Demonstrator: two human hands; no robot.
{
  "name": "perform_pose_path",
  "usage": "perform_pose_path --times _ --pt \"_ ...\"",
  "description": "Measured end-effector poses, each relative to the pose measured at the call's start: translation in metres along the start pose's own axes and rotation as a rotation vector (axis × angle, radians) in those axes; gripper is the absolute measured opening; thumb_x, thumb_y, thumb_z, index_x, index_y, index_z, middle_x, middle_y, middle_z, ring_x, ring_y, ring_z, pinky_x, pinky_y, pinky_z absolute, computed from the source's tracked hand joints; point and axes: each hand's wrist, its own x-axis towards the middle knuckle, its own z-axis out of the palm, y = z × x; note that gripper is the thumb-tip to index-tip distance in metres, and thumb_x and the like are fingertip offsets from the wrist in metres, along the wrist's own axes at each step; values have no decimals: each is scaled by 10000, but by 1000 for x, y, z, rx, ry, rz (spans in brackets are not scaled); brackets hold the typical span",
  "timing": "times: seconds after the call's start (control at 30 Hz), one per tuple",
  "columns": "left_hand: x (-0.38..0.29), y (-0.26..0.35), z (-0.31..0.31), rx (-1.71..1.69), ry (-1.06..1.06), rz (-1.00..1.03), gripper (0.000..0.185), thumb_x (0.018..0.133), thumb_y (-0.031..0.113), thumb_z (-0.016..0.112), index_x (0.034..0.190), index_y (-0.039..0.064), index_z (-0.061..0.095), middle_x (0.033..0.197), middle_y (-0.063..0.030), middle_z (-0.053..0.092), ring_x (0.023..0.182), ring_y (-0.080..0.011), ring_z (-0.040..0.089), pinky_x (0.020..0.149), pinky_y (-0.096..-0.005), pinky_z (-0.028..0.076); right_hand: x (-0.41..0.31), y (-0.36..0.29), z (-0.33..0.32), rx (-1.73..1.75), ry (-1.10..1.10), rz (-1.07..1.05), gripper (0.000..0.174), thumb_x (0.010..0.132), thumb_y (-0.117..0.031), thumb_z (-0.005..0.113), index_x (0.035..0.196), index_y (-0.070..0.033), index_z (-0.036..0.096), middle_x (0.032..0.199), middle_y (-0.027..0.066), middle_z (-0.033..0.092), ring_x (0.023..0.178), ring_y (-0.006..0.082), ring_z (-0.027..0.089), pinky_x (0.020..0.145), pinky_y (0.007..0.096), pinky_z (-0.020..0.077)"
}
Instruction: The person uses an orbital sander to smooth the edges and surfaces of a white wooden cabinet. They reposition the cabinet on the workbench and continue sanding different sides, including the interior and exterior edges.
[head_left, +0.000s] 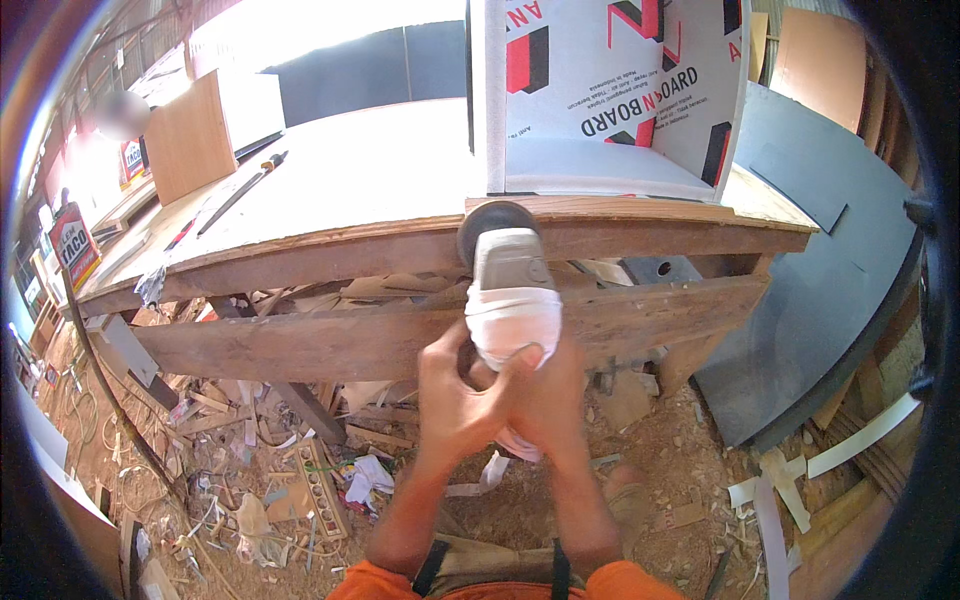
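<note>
Both of my hands grip a grinder-like power tool (514, 259), its grey head showing above a white cloth wrapping (514, 319). My left hand (459, 401) wraps it from the left, thumb lying across the cloth. From the right, my right hand (551, 409) closes around the body; its fingers are largely hidden. A dark round disc (491, 217) at the tool's far end is at the front edge of a wooden strip (600, 207). Whether disc and strip touch, I cannot tell. Behind the strip stands an open box-shaped cabinet (607, 161) lined with printed board.
A workbench (352, 180) carries a long hand tool (240, 191) and a wood panel (191, 139). Tins (75, 244) stand left, near a person (97, 154). Grey sheets (817, 285) lean right. A power strip (322, 487), cables and scraps litter the ground.
</note>
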Motion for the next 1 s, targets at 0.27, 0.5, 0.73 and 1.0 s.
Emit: perform_pose_path --times 0.27,0.5,0.73,1.0 --pt "2 6 43 72 -135 -33 422 867 169 846 1174 -89 715 1053 -132 781 976 -149 713 882 -319 569 -13 3 -42 144 181 -142 358 714 -84 868 1046 -9 755 947 62 770 836 161 713 733 340 568" --pt "-13 11 12 55 19 19 453 878 235 846 1181 -75 711 1037 -155 789 959 -180 728 888 -348 568 -10 -1 -14 161 -50 25 560 710 -195 906 1179 -14 660 1014 134 771 915 243 749 820 392 588" --pt "-6 8 -10 4 80 33 430 921 220 824 1187 -94 701 1076 -143 766 990 -170 701 888 -328 554 2 -11 15 47 -29 -158 636 742 -249 909 1234 10 601 1077 213 758 1019 359 762 876 455 590" --pt "8 3 31 73 24 18 450 875 262 846 1128 -90 728 992 -153 789 927 -174 723 851 -343 565 6 1 -25 54 72 -115 558 745 -195 885 1207 -9 632 1068 196 762 990 333 758 851 423 582"
